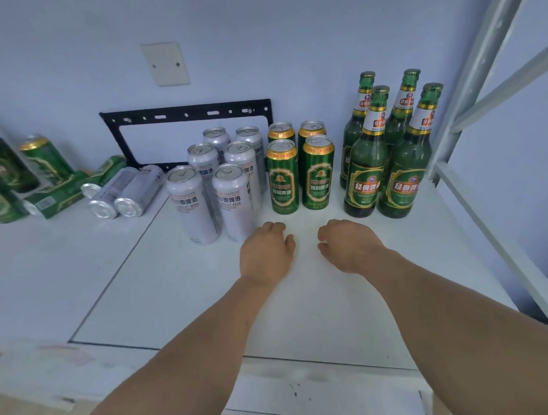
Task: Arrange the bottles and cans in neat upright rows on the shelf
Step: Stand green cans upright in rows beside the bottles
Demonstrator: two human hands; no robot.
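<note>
Both hands rest on the white shelf with fingers curled under in loose fists, holding nothing. The left hand and the right hand sit near each other but apart, palms down.

Just beyond the left hand and slightly to its left stand 6 silver cans, upright in 2 columns of 3; the nearest one is just beside the hand's knuckles. Straight ahead, between the 2 hands and farther back, 4 green cans stand upright in a 2-by-2 block. Beyond the right hand and to its right, 4 green bottles stand upright in a similar block.

Well to the left of the left hand, 2 silver cans lie on their sides touching each other, with a loose cluster of green cans beyond them, some lying down, some upright or tilted. A black metal bracket leans against the wall behind the silver cans.
</note>
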